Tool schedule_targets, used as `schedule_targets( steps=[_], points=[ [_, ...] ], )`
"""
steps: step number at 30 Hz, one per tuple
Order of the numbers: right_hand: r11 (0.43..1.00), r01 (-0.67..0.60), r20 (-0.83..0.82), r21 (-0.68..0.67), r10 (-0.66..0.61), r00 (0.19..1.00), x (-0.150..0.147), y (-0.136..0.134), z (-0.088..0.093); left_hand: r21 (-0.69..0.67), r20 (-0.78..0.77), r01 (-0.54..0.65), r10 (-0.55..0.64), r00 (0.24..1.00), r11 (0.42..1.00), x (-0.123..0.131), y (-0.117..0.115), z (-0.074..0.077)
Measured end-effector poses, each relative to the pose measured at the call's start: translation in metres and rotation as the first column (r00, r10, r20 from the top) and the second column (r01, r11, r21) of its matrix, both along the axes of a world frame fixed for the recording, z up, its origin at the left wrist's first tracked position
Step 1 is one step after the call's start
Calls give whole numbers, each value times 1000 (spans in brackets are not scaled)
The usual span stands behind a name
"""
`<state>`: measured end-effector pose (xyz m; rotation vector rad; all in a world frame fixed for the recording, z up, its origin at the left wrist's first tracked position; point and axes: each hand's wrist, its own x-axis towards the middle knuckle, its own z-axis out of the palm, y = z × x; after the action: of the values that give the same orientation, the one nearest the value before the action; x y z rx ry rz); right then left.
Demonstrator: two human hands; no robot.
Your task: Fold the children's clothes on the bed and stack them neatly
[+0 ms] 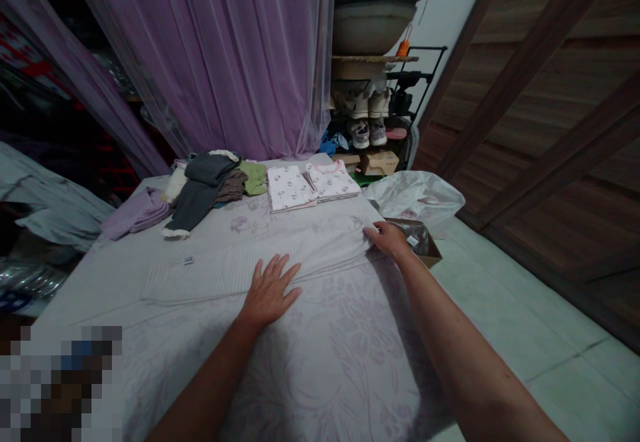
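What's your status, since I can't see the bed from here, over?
White ribbed knit garment spread on floral bedsheet. Left hand flat on it, right hand at its far end. Folded print clothes beyond it.

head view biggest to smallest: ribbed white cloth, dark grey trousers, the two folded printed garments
Largest: ribbed white cloth.
Next: dark grey trousers.
Smallest: folded printed garment and pink-trimmed folded garment, too alike to rank.

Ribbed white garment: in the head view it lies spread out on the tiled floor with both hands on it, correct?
Not quite. The head view shows the ribbed white garment lying on the floral lilac bed sheet, not on the tiled floor. The left hand and right hand are both on it, as you said.
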<state>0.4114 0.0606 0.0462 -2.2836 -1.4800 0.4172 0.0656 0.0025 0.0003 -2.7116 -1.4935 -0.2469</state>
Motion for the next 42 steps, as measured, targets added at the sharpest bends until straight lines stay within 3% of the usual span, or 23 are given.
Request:
schedule_targets(
  steps=[14, 21, 25, 30, 33, 37, 39, 42],
  points=[
    [998, -11, 51, -68, 15, 999, 10, 0, -10, -22, 24, 13, -12, 1000, 1000, 0, 0, 1],
    [981, 74, -145, 181, -48, 988, 5, 1, -28, -50, 23, 8, -7, 1000, 999, 1, 0, 3],
    [961, 50, -155, 273, -8, 988, 0, -4, -33, -67, 22, 9, -8, 1000, 998, 1, -1, 5],
    [967, -67, -7, 246, 71, 997, 1, -6, -24, -57, 34, 8, -6, 999, 998, 0, -1, 1],
    [975, -31, 111, 221, 7, 994, -1, -10, -16, -45, 47, 10, -8, 999, 999, 0, 0, -1],
    [997, 12, 199, 81, -28, 980, -11, -18, -15, -37, 39, 7, -6, 999, 999, 0, 0, 0],
    [994, 29, 238, 104, -53, 970, -16, -22, -15, -44, 30, 10, -9, 1000, 999, 0, -1, 1],
    [966, 2, 299, 259, -82, 951, -25, -23, -11, -60, 24, 13, -11, 1000, 998, 0, -1, 2]
  ],
)
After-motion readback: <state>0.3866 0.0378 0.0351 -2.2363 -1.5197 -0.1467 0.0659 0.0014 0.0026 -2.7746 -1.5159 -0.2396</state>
